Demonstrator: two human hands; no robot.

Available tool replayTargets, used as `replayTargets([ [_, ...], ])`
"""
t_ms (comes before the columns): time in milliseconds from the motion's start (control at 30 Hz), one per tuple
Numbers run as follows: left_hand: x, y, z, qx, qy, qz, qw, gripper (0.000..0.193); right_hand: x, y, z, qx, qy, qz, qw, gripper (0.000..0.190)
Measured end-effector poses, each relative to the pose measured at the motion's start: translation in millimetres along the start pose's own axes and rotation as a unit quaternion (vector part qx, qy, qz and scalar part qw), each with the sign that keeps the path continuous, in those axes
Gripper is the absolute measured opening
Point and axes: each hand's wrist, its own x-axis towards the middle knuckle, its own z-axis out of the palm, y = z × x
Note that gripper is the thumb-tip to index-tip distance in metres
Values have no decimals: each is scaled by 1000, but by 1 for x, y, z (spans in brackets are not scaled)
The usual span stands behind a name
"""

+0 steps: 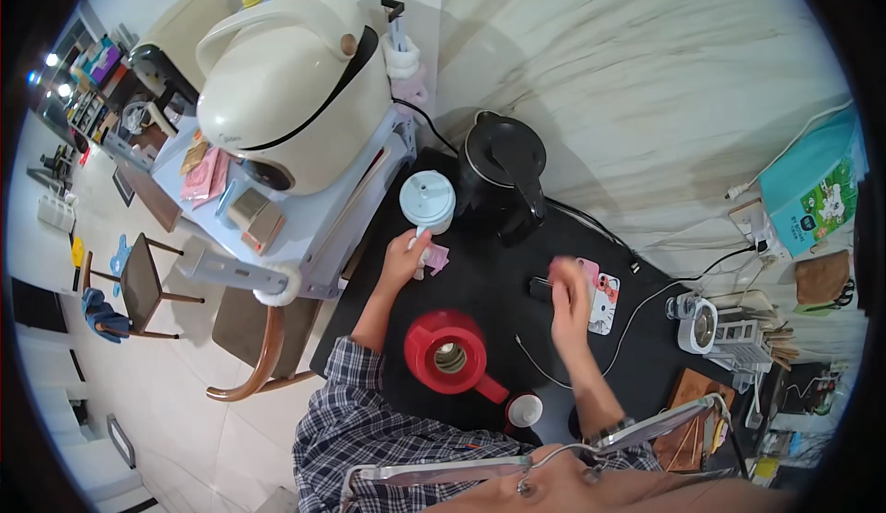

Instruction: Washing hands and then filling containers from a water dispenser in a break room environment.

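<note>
My left hand (403, 261) is closed on the handle of a light blue lidded cup (427, 198), beside a small pink item (436, 258). My right hand (570, 291) is slightly blurred over the black table; whether it holds anything is unclear. Near it lie a small black object (539, 289), a pink case (589, 271) and a white phone case with a cartoon face (604, 305). Between my arms stands an open red thermos jug (477, 350), with a white-and-red cap or cup (524, 410) by its handle. A black electric kettle (502, 160) stands behind, right of the cup.
A cream Midea appliance (297, 105) stands on a pale blue metal cart (277, 236) at the left. A white cable (626, 333) curves over the table. A gray rack (740, 340) and wooden board (692, 402) are at the right. A chair (266, 333) stands below the cart.
</note>
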Motion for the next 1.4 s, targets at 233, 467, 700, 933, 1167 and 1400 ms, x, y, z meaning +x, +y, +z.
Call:
replayTargets([
  [233, -18, 20, -22, 72, 38, 9, 997, 35, 99, 53, 56, 126, -12, 131, 983, 38],
  [467, -30, 34, -46, 102, 15, -88, 991, 36, 107, 57, 94, 300, 149, 190, 923, 56],
  [700, -32, 36, -49, 86, 50, -46, 994, 40, 106, 55, 86, 316, 216, 180, 906, 48],
  [933, -30, 27, -46, 132, 53, -6, 990, 43, 82, 24, 33, 377, 218, 234, 869, 45],
  [1167, -23, 24, -50, 132, 67, 23, 989, 39, 35, -45, -80, 390, 287, 233, 843, 35],
  [1400, -27, -3, -45, 152, 118, 134, 972, 38, -49, -65, -213, 309, 378, 166, 856, 40],
])
